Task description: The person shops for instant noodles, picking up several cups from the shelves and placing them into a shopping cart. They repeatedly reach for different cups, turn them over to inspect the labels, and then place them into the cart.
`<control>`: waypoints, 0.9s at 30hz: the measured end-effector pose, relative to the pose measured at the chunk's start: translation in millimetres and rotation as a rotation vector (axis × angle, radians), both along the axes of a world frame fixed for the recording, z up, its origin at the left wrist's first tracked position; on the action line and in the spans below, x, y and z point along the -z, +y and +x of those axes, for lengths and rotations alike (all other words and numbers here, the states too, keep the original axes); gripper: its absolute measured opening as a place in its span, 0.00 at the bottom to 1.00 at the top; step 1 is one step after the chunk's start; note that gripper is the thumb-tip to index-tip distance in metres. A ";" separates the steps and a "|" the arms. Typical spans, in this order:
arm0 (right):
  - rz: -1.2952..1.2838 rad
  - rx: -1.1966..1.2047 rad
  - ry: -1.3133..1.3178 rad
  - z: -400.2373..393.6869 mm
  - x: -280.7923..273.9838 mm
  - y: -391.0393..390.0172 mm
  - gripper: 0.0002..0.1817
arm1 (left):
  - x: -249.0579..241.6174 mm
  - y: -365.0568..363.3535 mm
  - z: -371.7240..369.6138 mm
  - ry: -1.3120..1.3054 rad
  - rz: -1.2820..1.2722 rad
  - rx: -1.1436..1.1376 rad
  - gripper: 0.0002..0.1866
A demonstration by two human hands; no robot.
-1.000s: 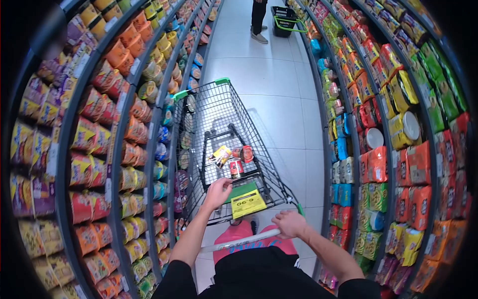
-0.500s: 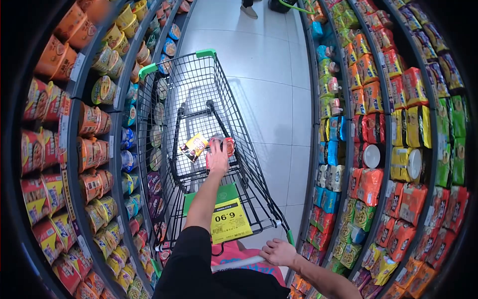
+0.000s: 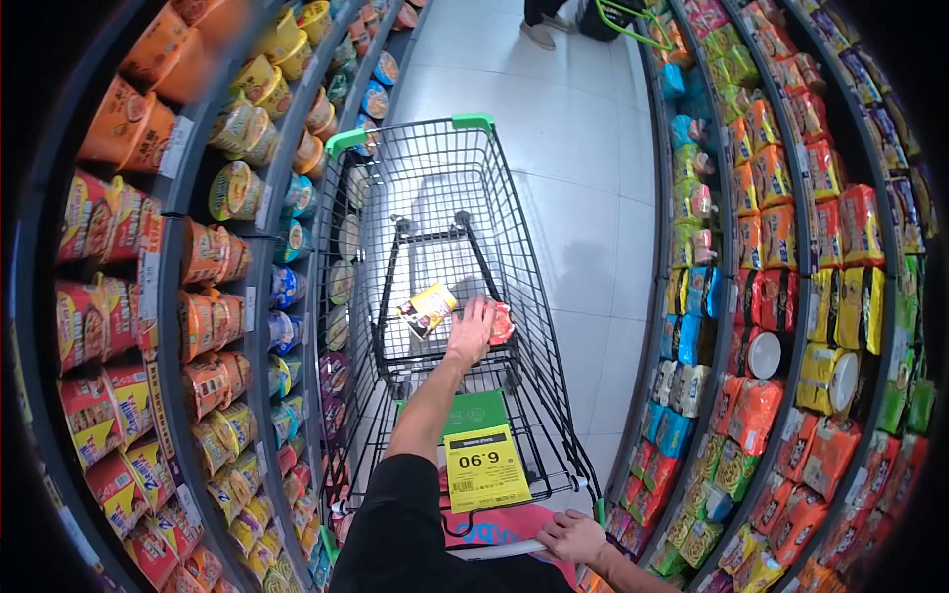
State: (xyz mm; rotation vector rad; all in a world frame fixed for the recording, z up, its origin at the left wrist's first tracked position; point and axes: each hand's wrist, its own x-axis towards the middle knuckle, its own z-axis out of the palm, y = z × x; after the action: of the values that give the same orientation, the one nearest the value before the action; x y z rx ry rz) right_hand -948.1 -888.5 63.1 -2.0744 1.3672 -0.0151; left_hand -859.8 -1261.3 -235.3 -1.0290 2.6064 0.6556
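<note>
My left hand (image 3: 473, 331) reaches down into the black wire shopping cart (image 3: 534, 257), fingers stretched out. Its fingertips lie at the left edge of a red food packet (image 3: 502, 324) near the cart's floor; whether they still touch it is hard to tell. A yellow and black packet (image 3: 429, 308) lies just left of the hand. At the lower right, my right hand (image 3: 573, 539) is closed on the grey cart handle (image 3: 494, 550). A yellow price sign (image 3: 486, 469) reading 6.90 and a green panel (image 3: 473, 417) are at the near end of the cart.
Shelves of instant noodle cups and tubs (image 3: 213, 356) run along the left, close to the cart. On the right, shelves hold bagged noodles (image 3: 756, 410). Tiled floor (image 3: 593, 227) lies between. Ahead are a person's foot (image 3: 539, 35) and a dark basket with a green handle (image 3: 605, 20).
The view has shifted, so cart and shelves sit further right and lower. My left hand has moved off the top of the red packet to its left side, uncovering more of it. My right hand stays on the handle.
</note>
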 end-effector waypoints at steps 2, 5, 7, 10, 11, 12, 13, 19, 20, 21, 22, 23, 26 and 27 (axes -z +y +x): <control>-0.001 -0.001 0.011 -4.8 0.6 0.3 0.17 | -18.5 3.4 13.5 0.093 0.070 -0.072 0.61; -0.009 -0.007 0.052 -11.8 4.2 1.2 0.20 | -44.6 6.7 36.2 0.218 0.128 -0.114 0.63; -0.025 -0.008 0.078 -15.5 6.5 1.9 0.22 | -64.2 12.1 52.0 0.284 0.144 -0.171 0.64; -0.108 0.030 0.061 -19.8 10.6 2.4 0.23 | -93.6 22.1 78.0 0.443 0.183 -0.290 0.65; -0.118 0.036 0.075 -20.2 11.6 1.1 0.24 | -117.5 26.4 85.6 0.508 0.232 -0.380 0.65; -0.130 0.035 0.087 -20.9 11.7 1.4 0.24 | -141.3 29.6 95.1 0.534 0.224 -0.430 0.65; -0.143 0.030 0.096 -22.6 14.6 0.6 0.24 | -168.8 33.2 104.1 0.562 0.213 -0.484 0.65; 0.005 0.151 -0.208 -20.6 -22.1 -21.8 0.16 | -363.8 46.8 173.4 0.832 -0.177 -0.687 0.61; 0.016 0.146 -0.196 -22.3 -26.2 -22.4 0.15 | -390.0 42.7 187.3 0.909 -0.245 -0.700 0.62; 0.025 0.144 -0.184 -22.9 -28.0 -24.9 0.15 | -424.4 38.9 200.3 0.884 -0.391 -0.719 0.64; 0.007 0.121 -0.199 -23.4 -24.1 -27.8 0.15 | -462.9 34.8 219.6 0.863 -0.526 -0.676 0.64; -0.005 0.105 -0.211 -25.7 -13.3 -26.0 0.15 | -500.4 29.6 234.5 0.976 -0.582 -0.655 0.66; 0.400 0.430 -0.727 -30.2 121.6 -1.9 0.15 | -627.5 21.0 269.3 0.895 -1.132 -0.519 0.67; 0.562 0.626 -0.963 -31.4 182.7 9.1 0.15 | -674.5 21.1 277.1 0.870 -1.260 -0.466 0.65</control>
State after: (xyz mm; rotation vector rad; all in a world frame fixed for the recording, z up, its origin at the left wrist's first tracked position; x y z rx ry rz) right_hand -979.4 -879.3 -119.6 -0.8797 1.1266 -0.7077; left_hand -582.7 -1240.2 439.3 -2.0487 3.5586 -0.8968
